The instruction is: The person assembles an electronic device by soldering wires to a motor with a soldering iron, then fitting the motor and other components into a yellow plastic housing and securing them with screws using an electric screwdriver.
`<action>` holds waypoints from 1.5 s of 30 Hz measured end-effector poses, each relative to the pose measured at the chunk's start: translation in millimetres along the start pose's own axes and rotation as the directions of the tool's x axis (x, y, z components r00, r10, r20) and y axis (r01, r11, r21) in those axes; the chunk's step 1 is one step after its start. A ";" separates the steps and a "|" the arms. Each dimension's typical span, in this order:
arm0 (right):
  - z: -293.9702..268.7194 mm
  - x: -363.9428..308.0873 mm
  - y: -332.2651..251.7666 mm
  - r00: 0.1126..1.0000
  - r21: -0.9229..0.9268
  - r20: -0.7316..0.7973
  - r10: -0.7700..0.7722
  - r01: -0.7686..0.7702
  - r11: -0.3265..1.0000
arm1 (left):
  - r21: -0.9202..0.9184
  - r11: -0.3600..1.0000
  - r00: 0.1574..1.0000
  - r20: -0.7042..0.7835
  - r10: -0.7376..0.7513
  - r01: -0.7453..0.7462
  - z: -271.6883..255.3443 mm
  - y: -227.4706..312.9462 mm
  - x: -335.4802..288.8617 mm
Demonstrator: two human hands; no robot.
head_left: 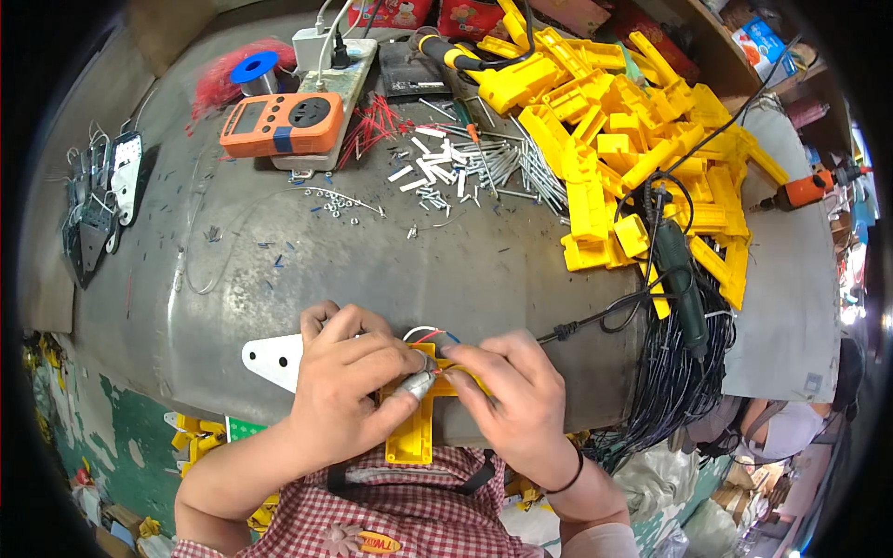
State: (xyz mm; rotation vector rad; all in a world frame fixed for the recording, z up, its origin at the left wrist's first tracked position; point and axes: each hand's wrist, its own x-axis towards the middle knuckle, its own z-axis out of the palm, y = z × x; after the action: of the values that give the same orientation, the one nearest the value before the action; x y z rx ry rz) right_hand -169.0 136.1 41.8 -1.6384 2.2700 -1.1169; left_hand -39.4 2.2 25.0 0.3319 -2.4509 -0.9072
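Observation:
Near the table's front edge, my left hand [349, 377] is closed around a yellow plastic housing [409, 445], its thumb, with a greyish wrap at the tip, pressed over the opening. Beyond that hand a white metal plate with holes [272, 363] sticks out to the left; how it joins the housing is hidden. My right hand [512, 391] pinches a thin wire [450, 369] against the housing, close to the left thumb. White, red and blue wires [430, 331] curve out of the housing's far end. The wire's tip is too small to make out.
An orange meter [282, 125] and blue solder spool [255, 71] stand at the back left. Screws [498, 163], white sleeves [435, 166] and nuts [337, 203] lie mid-table. Yellow housings [595, 149], a green electric screwdriver [679, 279] and black cables [674, 372] crowd the right.

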 end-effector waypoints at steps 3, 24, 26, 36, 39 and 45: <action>3.7 -2.7 8.3 0.999 0.070 -0.034 0.031 -0.029 0.997 | -0.061 0.996 0.997 0.030 -0.071 0.072 -0.3 -1.2 -1.0; 4.1 6.0 19.2 0.976 0.147 0.001 -0.216 0.214 0.966 | -0.162 0.979 0.984 0.148 -0.098 0.122 -5.7 0.6 5.1; 1.4 5.0 24.9 0.955 0.086 0.038 -0.294 0.290 0.953 | -0.148 0.980 0.981 0.159 -0.106 0.130 -7.8 0.7 4.8; -7.0 11.2 13.2 0.960 0.247 0.279 0.022 -0.094 0.964 | 0.531 0.811 0.941 -0.068 0.332 -0.248 1.9 13.4 -6.9; 2.5 10.5 15.8 0.973 0.478 0.144 0.181 -0.229 0.848 | 0.274 0.955 0.992 -0.033 0.125 -0.111 0.3 2.0 0.0; 6.0 12.6 25.0 0.997 0.317 0.079 0.022 -0.046 0.947 | -0.178 0.969 0.984 -0.001 -0.176 0.173 0.9 -1.7 -1.0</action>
State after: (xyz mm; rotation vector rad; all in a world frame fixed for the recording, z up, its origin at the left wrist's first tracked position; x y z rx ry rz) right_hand -190.4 125.8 25.7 -1.4805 1.9411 -1.3093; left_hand -39.0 1.8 22.9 0.4949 -2.3322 -1.1830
